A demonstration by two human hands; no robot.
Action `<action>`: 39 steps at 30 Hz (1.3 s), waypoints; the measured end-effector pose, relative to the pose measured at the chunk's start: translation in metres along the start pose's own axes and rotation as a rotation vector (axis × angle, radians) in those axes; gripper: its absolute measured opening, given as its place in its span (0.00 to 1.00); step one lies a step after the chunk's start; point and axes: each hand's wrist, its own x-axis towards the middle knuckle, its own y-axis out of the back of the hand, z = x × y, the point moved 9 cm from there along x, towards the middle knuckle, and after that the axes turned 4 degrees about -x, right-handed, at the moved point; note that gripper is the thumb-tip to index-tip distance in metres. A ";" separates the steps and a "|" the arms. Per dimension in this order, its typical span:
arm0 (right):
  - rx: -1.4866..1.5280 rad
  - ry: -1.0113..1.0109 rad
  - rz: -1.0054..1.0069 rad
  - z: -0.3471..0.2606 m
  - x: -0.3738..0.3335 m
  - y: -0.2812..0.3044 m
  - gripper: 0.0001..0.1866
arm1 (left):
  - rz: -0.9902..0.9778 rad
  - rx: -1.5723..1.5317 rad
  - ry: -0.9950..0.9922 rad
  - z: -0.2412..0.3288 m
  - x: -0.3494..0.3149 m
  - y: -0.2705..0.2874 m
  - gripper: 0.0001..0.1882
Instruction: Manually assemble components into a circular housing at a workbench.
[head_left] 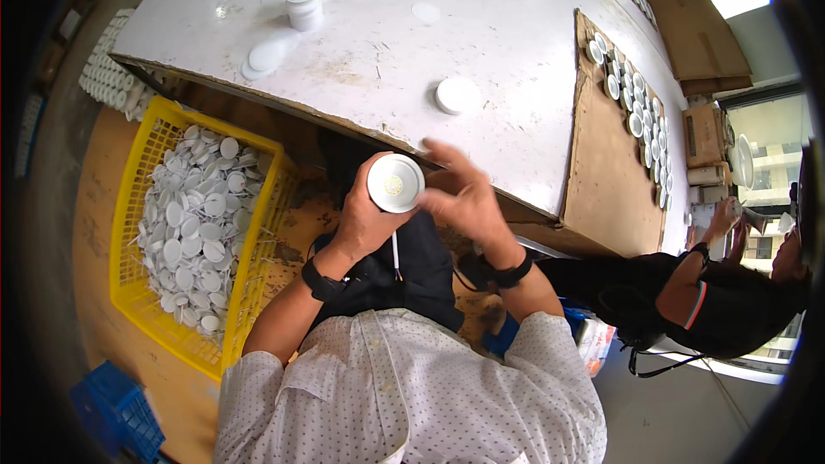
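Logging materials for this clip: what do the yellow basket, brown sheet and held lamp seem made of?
Basket: likely plastic, evenly coloured, with moulded-looking lattice walls.
Sheet: probably cardboard, matt brown, rough-edged.
Lamp: smooth white rim; plastic or painted metal, the look leaves it open.

Basket (179, 348) is standing on the floor (93, 271) at left, discs (193, 232) lying heaped in it; left hand (369, 222) is holding a round lamp (395, 183) before the near edge of the surface (516, 51), right hand (468, 206) hovering just right of it. On the surface, a lone disc (457, 95) is lying beyond the hands, a stack (305, 7) is standing farther left, and cardboard (593, 180) bearing lamp housings (637, 125) is lying right.
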 end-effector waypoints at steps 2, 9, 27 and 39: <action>-0.172 -0.051 0.258 0.021 0.035 0.053 0.34 | 0.043 0.037 0.026 -0.006 -0.009 0.015 0.38; -0.434 -0.350 0.319 0.089 0.098 0.097 0.25 | -0.010 0.023 0.071 -0.021 -0.029 0.018 0.38; 0.861 -0.440 0.170 0.064 0.010 0.006 0.09 | -0.081 -0.265 0.279 -0.027 -0.010 0.010 0.35; -0.755 0.572 0.096 -0.034 -0.034 -0.046 0.27 | -0.138 -0.456 0.306 -0.033 -0.011 0.001 0.31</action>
